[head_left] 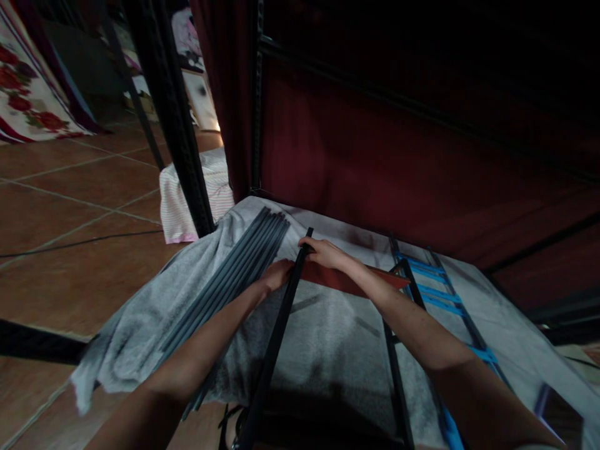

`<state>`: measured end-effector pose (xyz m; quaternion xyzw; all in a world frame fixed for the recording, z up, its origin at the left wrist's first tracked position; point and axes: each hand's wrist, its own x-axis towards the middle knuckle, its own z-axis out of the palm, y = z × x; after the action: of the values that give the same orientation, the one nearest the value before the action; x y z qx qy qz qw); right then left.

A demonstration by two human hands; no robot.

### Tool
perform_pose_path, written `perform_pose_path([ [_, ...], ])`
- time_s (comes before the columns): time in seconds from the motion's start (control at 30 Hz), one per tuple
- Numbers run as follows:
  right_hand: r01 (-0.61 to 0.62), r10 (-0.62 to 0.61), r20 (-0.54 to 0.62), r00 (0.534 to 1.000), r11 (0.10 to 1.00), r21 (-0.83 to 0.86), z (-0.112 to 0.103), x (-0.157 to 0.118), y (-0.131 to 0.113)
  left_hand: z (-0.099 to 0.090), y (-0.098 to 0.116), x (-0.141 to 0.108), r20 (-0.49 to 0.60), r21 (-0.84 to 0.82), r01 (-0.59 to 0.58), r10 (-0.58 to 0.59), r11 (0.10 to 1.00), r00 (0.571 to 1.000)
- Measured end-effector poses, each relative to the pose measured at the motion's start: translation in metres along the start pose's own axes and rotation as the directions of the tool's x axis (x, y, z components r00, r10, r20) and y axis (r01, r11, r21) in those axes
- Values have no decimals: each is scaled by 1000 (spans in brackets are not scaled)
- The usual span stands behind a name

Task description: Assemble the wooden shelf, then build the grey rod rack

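A long black metal bar [279,328] slants up and away from me over the cloth. Close to its far end, my right hand [323,252] is closed around it, thumb and fingers at the bar's edge. Slightly lower, my left hand [277,275] meets the same bar from the left with its fingers curled, the tips partly hidden. A flat reddish-brown strip [332,279] runs from the bar toward a black frame piece [415,284] on the right, passing under my right forearm. Left of my left hand lies a bundle of grey tubes [229,281].
Grey cloth [337,350] covers the surface. Black rails with blue straps [438,294] lie to the right, and a dark phone-like object [560,412] sits near the corner. A black upright post [180,137] stands at left; a dark red curtain [375,144] hangs behind.
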<state>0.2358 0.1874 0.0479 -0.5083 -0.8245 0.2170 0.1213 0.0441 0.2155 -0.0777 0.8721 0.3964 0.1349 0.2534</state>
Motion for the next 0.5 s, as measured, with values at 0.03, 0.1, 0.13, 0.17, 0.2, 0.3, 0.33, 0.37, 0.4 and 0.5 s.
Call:
perform_pose_path([
  [0.03, -2, 2, -1, 1000, 1000, 0, 0, 0, 0, -2, 0, 1, 6, 5, -3, 3, 1000, 1000],
  [0.1, -1, 1, -6, 1000, 1000, 9, 0, 1, 1, -5, -1, 1, 15, 17, -6, 6, 1000, 1000],
  [0.13, 2, -2, -10, 1000, 1000, 18, 1, 1, 2, -7, -1, 1, 17, 21, -5, 5, 1000, 1000],
  [0.17, 8, -8, -14, 1000, 1000, 28, 1, 1, 2, -7, 0, 1, 16, 25, -2, 2, 1000, 1000],
  [0.2, 14, -14, -17, 1000, 999, 37, 1, 2, 3, -7, 1, 0, 13, 27, 2, -2, 1000, 1000],
  [0.3, 19, -18, -28, 999, 999, 40, 2, 2, 4, -6, 6, -1, 4, 25, 14, -14, 1000, 1000],
  [0.33, 18, -17, -28, 999, 999, 38, 2, 2, 4, -6, 8, -2, 4, 23, 16, -16, 1000, 1000],
  [0.37, 17, -16, -28, 999, 999, 37, 2, 2, 4, -6, 8, -2, 7, 22, 17, -17, 1000, 1000],
  [0.4, 17, -16, -27, 1000, 999, 36, 1, 2, 3, -7, 9, -2, 12, 22, 17, -17, 1000, 1000],
  [0.5, 16, -15, -28, 1000, 999, 35, 1, 2, 3, -10, 6, -1, 24, 35, 23, -24, 999, 999],
])
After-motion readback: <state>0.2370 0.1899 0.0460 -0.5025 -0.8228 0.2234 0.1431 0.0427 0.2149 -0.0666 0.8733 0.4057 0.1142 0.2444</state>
